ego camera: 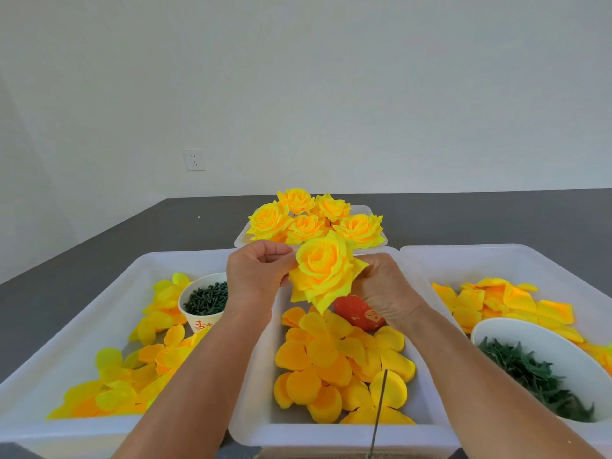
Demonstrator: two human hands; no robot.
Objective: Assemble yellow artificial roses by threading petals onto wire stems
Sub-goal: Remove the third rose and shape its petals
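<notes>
Both hands are raised over the middle tray (pixel 251 435), holding a full yellow rose (pixel 323 271) between them: the left hand (pixel 255 276) has its fingers curled onto the petals at the bloom's left edge, and the right hand (pixel 385 289) grips it from behind and below on the right — what its fingertips hold there is hidden by the flower. The bloom looks complete in its layers, so the step in hand seems to be the last shaping or seating of the outer petals, not threading a new one. Five finished roses (pixel 314 220) sit together in a small tray at the back of the counter (pixel 496 220), just beyond the one being held. If this rose is done, the next move calls for setting it among them, then reaching for loose petals (pixel 331 366) in the middle tray and the thin wire (pixel 379 405) standing upright at the tray's near edge — a cup of dark green pieces (pixel 205 298) waits in the left tray.
</notes>
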